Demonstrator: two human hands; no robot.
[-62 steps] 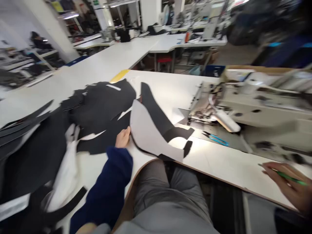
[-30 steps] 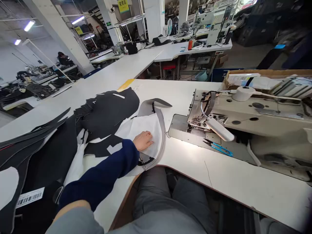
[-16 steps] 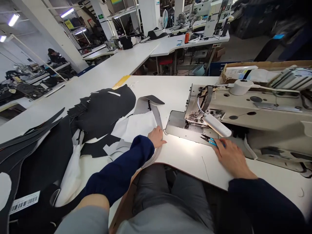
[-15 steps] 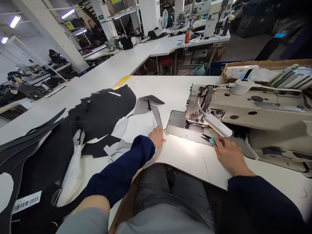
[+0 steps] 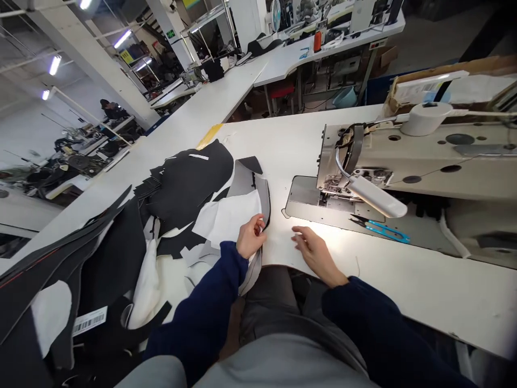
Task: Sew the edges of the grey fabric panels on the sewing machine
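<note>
A grey fabric piece (image 5: 241,177) with a dark curved edge lies partly under a white fabric sheet (image 5: 228,215). My left hand (image 5: 251,237) is at its right edge, thumb and forefinger curled in a pinch on it; the exact contact is partly hidden. To the right, over the white tabletop, my right hand (image 5: 317,253) has its fingers loosely bent and apart, with nothing seen in them. Blue thread snips (image 5: 383,230) lie on the front of the sewing machine's bed (image 5: 319,215), away from both hands.
The sewing machine (image 5: 424,161) with its lit lamp (image 5: 377,196) stands on the right. Stacked black fabric pieces (image 5: 189,183) and more dark panels (image 5: 109,258) cover the left side. A cardboard box (image 5: 393,99) stands behind the machine. A loose thread (image 5: 357,267) lies near the front edge.
My right hand has let go of the snips, leaving them on the machine bed, and has moved left towards my left hand. My left fingers have curled at the fabric edge.
</note>
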